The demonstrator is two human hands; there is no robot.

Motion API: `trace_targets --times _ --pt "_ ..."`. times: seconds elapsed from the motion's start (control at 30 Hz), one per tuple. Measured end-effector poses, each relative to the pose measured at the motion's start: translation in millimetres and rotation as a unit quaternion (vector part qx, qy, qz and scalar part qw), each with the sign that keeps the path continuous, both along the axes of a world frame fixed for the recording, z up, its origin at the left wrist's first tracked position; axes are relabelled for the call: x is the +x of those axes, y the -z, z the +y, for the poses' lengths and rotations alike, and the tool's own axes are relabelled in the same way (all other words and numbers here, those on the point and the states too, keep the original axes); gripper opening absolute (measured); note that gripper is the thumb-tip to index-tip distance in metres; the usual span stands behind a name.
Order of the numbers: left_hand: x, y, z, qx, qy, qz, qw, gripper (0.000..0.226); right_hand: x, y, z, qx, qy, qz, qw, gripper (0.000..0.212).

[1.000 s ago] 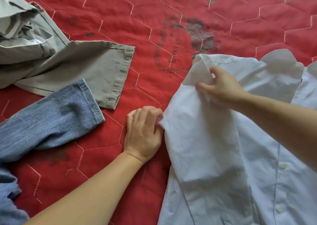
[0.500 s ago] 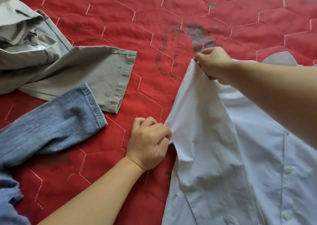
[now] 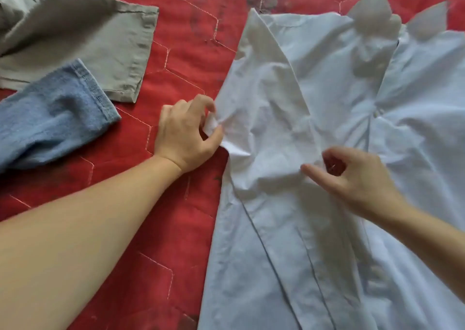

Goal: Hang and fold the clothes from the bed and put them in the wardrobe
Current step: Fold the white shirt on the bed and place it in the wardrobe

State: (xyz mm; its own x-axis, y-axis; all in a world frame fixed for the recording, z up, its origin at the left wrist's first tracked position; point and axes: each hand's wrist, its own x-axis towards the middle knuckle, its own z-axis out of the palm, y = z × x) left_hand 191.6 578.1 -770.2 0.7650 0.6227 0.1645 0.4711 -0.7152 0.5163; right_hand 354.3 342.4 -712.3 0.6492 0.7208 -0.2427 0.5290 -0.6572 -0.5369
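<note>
A white button shirt (image 3: pixel 314 229) lies front up on the red quilted bedspread (image 3: pixel 176 40), collar (image 3: pixel 372 15) at the far side. Its left sleeve (image 3: pixel 271 83) is folded inward and lies crumpled across the chest. My left hand (image 3: pixel 185 133) pinches the shirt's left edge between thumb and fingers, at the fold. My right hand (image 3: pixel 357 176) is over the middle of the shirt beside the sleeve's end, thumb stretched out on the cloth and fingers loosely curled, with no fabric visibly held.
At the far left lie grey-green trousers (image 3: pixel 83 43), and in front of them a blue denim leg (image 3: pixel 52 121) with its hem toward the shirt. A dark print marks the bedspread beyond the shirt's shoulder.
My right hand brought the sleeve from the shoulder down across the chest and let it go. My left hand kept its pinch on the shirt's edge. The view moved closer.
</note>
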Motion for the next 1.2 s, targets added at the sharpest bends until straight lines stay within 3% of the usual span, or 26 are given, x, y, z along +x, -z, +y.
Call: trace_targets --times 0.1,0.23,0.33,0.43,0.5,0.6,0.67,0.77,0.9,0.97,1.1,1.2 --pt "4 -10 -7 -0.041 -0.038 0.006 0.998 0.031 -24 -4 -35 -0.032 0.005 0.062 0.998 0.057" --pt "1 -43 -67 -0.057 -0.062 -0.011 0.996 0.034 -58 -10 -69 -0.098 -0.037 0.144 0.984 0.024" --pt "-5 -56 -113 -0.076 0.002 0.062 0.995 0.039 -72 -21 -92 -0.091 -0.026 0.190 0.977 0.020" --pt "-8 -61 -134 -0.062 0.026 0.142 0.988 0.047 -62 -45 -117 -0.009 0.048 0.381 0.923 0.017" --pt "-10 -62 -141 -0.061 0.026 0.182 0.981 0.051 -49 -59 -136 0.064 0.101 0.458 0.881 0.020" --pt "-11 -59 -147 -0.072 0.034 0.232 0.969 0.056 -36 -66 -164 0.054 0.140 0.451 0.880 0.022" --pt "-10 -55 -150 -0.074 0.039 0.277 0.957 0.061 -35 -61 -182 -0.042 0.120 0.431 0.893 0.022" --pt "-7 -48 -157 -0.072 0.039 0.361 0.929 0.069 -35 -53 -199 -0.158 0.068 0.462 0.870 0.032" --pt "3 -50 -167 -0.051 0.024 0.421 0.905 0.076 -34 -52 -210 -0.105 0.032 0.557 0.823 0.052" --pt "10 -54 -172 -0.022 0.024 0.414 0.910 0.074 -33 -52 -216 -0.106 0.020 0.596 0.796 0.054" --pt "30 -61 -190 0.002 0.080 0.355 0.932 0.067 -46 -43 -232 -0.206 -0.059 0.485 0.848 0.031" --pt "45 -63 -208 -0.003 0.122 0.343 0.931 0.065 -61 -36 -245 -0.193 -0.059 0.446 0.872 0.021"
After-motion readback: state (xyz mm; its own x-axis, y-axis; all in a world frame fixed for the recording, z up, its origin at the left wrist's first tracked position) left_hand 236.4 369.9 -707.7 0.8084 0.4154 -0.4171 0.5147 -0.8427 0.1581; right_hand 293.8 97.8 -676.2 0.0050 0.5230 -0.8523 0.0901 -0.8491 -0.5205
